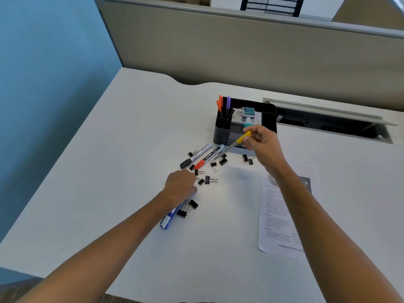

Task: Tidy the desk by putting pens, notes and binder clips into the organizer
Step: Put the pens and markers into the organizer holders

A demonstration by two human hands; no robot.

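Right hand (261,142) raised, pinching a yellow-capped pen (236,142) just before the black organizer (267,114). Left hand (180,185) curled knuckles-down among binder clips (211,179); grip unclear. Desk (131,138) leftward lies open.

**Yellow-capped pen lifted beside the organizer**

The right hand (261,142) pinches a yellow-capped pen (235,143) just in front of the black organizer (244,121), which holds two orange pens (219,103) and a purple pen (228,102) upright. The left hand (180,185) rests curled on the white table (109,171) among scattered black binder clips (209,179). A black marker (195,156) and a red marker (208,157) lie side by side near the organizer. A blue marker (169,217) lies partly under the left wrist. A printed sheet (276,215) lies under the right forearm.
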